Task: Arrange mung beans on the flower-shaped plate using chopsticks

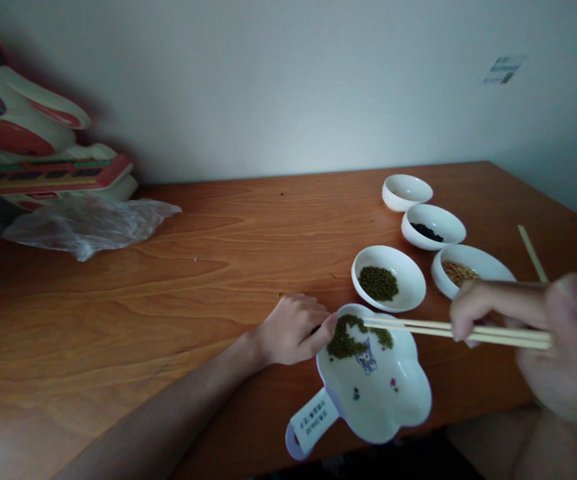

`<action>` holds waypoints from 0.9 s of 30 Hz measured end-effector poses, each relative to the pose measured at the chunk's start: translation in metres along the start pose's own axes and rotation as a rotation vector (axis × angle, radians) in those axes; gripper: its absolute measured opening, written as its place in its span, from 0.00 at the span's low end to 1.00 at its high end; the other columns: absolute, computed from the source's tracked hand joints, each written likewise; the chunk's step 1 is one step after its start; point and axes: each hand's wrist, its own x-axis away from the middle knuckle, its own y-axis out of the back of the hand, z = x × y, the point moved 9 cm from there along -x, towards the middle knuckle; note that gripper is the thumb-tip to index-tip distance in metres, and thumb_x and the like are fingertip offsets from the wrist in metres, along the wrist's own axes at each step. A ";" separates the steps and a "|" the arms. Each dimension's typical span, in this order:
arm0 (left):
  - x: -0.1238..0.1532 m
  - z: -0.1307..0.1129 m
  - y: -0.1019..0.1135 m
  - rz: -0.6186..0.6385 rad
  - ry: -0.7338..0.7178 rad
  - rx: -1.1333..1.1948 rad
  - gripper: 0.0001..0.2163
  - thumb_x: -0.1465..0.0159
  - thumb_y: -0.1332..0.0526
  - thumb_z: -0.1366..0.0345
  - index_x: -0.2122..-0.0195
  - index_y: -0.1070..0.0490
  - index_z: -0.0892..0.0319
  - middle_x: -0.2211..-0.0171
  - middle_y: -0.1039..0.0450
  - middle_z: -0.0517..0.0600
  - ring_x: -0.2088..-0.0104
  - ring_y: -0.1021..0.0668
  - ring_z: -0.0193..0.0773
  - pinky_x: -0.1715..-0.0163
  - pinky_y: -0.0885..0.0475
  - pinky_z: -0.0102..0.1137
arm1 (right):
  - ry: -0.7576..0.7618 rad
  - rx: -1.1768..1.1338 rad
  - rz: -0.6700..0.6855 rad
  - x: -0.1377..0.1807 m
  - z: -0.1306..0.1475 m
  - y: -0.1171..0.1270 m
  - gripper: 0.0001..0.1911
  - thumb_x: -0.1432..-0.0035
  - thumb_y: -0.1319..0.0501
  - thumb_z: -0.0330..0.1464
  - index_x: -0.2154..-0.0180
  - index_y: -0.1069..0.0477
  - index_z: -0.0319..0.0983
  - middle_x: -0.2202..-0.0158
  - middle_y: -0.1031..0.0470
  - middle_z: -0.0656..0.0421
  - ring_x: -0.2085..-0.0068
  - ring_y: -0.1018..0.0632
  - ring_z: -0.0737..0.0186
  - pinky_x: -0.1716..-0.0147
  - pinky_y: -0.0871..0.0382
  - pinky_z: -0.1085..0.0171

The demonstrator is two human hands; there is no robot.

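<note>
Near the front edge of the counter sat the flower-shaped dish w/ green beans. L hand had thumb on rim, couldn't tell if gripping. R hand, blurry, grasped chopsticks, tips over dish. White bowl stood just beyond.

Pale chopsticks overhang a scalloped dish; green beans inside.
</note>
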 end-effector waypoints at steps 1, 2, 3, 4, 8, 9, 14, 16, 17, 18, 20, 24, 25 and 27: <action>0.000 0.001 0.000 0.002 0.006 0.004 0.19 0.24 0.56 0.61 0.73 0.40 0.59 0.74 0.29 0.47 0.72 0.30 0.34 0.65 0.38 0.34 | -0.013 -0.011 0.047 -0.002 0.006 -0.014 0.40 0.29 0.68 0.50 0.76 0.26 0.43 0.77 0.27 0.58 0.73 0.27 0.59 0.71 0.39 0.57; 0.000 0.001 0.000 0.003 0.011 0.007 0.19 0.24 0.56 0.61 0.73 0.40 0.59 0.74 0.29 0.47 0.72 0.30 0.34 0.65 0.38 0.34 | -0.017 -0.023 0.103 -0.005 0.011 -0.027 0.39 0.29 0.67 0.51 0.76 0.27 0.43 0.77 0.28 0.58 0.73 0.27 0.60 0.71 0.39 0.58; 0.000 0.001 -0.001 0.004 0.012 0.010 0.19 0.24 0.56 0.61 0.73 0.39 0.59 0.74 0.29 0.47 0.72 0.30 0.34 0.65 0.38 0.34 | -0.034 -0.032 0.143 -0.007 0.014 -0.036 0.38 0.30 0.66 0.52 0.75 0.27 0.43 0.77 0.28 0.59 0.73 0.27 0.60 0.71 0.39 0.59; 0.000 0.001 -0.001 0.003 0.012 0.011 0.19 0.24 0.56 0.61 0.73 0.39 0.59 0.74 0.29 0.47 0.72 0.30 0.34 0.66 0.38 0.34 | -0.042 -0.040 0.181 -0.009 0.015 -0.043 0.38 0.30 0.66 0.53 0.75 0.28 0.42 0.77 0.28 0.59 0.73 0.27 0.61 0.71 0.39 0.59; -0.001 -0.001 0.001 -0.004 -0.002 0.012 0.19 0.24 0.56 0.62 0.73 0.38 0.59 0.74 0.29 0.47 0.73 0.29 0.34 0.66 0.38 0.34 | -0.044 -0.049 0.250 -0.014 0.019 -0.054 0.36 0.30 0.64 0.53 0.75 0.30 0.41 0.78 0.29 0.59 0.74 0.28 0.62 0.73 0.40 0.61; -0.001 -0.001 0.001 -0.006 -0.006 0.013 0.19 0.24 0.56 0.62 0.73 0.38 0.59 0.74 0.29 0.48 0.73 0.29 0.34 0.66 0.38 0.34 | -0.045 -0.041 0.259 -0.015 0.020 -0.056 0.36 0.30 0.64 0.53 0.75 0.30 0.41 0.78 0.29 0.59 0.74 0.28 0.63 0.73 0.40 0.62; -0.001 -0.002 0.003 -0.008 -0.009 0.004 0.20 0.24 0.56 0.62 0.73 0.37 0.59 0.74 0.29 0.48 0.73 0.29 0.34 0.66 0.38 0.34 | -0.034 -0.014 0.229 -0.018 0.026 -0.058 0.35 0.29 0.61 0.52 0.75 0.31 0.40 0.79 0.31 0.59 0.75 0.29 0.64 0.74 0.41 0.62; -0.002 -0.003 0.003 -0.006 -0.011 0.001 0.19 0.24 0.56 0.62 0.73 0.37 0.59 0.74 0.28 0.48 0.73 0.29 0.34 0.66 0.38 0.34 | -0.012 -0.009 0.228 -0.019 0.027 -0.060 0.34 0.29 0.60 0.51 0.75 0.31 0.40 0.79 0.32 0.60 0.76 0.30 0.65 0.74 0.42 0.62; -0.002 -0.003 0.003 -0.005 -0.010 0.000 0.19 0.24 0.56 0.62 0.72 0.37 0.59 0.74 0.28 0.48 0.73 0.29 0.34 0.66 0.37 0.34 | -0.006 -0.004 0.230 -0.019 0.026 -0.060 0.33 0.29 0.60 0.50 0.75 0.30 0.40 0.79 0.32 0.60 0.75 0.30 0.65 0.74 0.42 0.62; -0.002 -0.003 0.003 -0.003 -0.009 0.000 0.19 0.25 0.55 0.62 0.72 0.37 0.59 0.74 0.28 0.48 0.73 0.29 0.34 0.66 0.37 0.34 | 0.001 0.000 0.228 -0.019 0.026 -0.060 0.33 0.28 0.59 0.50 0.75 0.30 0.40 0.79 0.32 0.60 0.75 0.30 0.66 0.74 0.42 0.62; -0.001 -0.002 0.002 0.002 -0.007 0.002 0.19 0.25 0.55 0.62 0.72 0.36 0.59 0.74 0.28 0.48 0.72 0.28 0.34 0.66 0.37 0.34 | 0.021 0.009 0.225 -0.019 0.026 -0.058 0.32 0.28 0.59 0.49 0.75 0.30 0.40 0.80 0.32 0.61 0.76 0.31 0.66 0.74 0.42 0.63; -0.001 0.000 0.001 0.005 0.006 0.010 0.19 0.25 0.55 0.62 0.73 0.37 0.59 0.74 0.28 0.48 0.72 0.29 0.34 0.65 0.37 0.33 | 0.051 0.043 0.226 -0.017 0.024 -0.055 0.32 0.28 0.60 0.48 0.74 0.30 0.40 0.80 0.32 0.61 0.76 0.31 0.66 0.74 0.43 0.62; -0.001 0.000 0.002 0.005 0.007 0.011 0.19 0.25 0.55 0.62 0.73 0.37 0.59 0.74 0.28 0.48 0.72 0.29 0.34 0.65 0.37 0.33 | 0.048 0.054 0.232 -0.016 0.023 -0.055 0.32 0.28 0.61 0.48 0.74 0.30 0.40 0.79 0.32 0.61 0.76 0.31 0.66 0.74 0.43 0.62; -0.001 0.000 0.002 0.005 0.007 0.014 0.19 0.25 0.55 0.62 0.73 0.37 0.59 0.74 0.28 0.48 0.72 0.29 0.34 0.65 0.37 0.33 | 0.044 0.064 0.243 -0.015 0.021 -0.056 0.31 0.27 0.61 0.47 0.73 0.31 0.41 0.78 0.31 0.60 0.75 0.30 0.65 0.73 0.43 0.61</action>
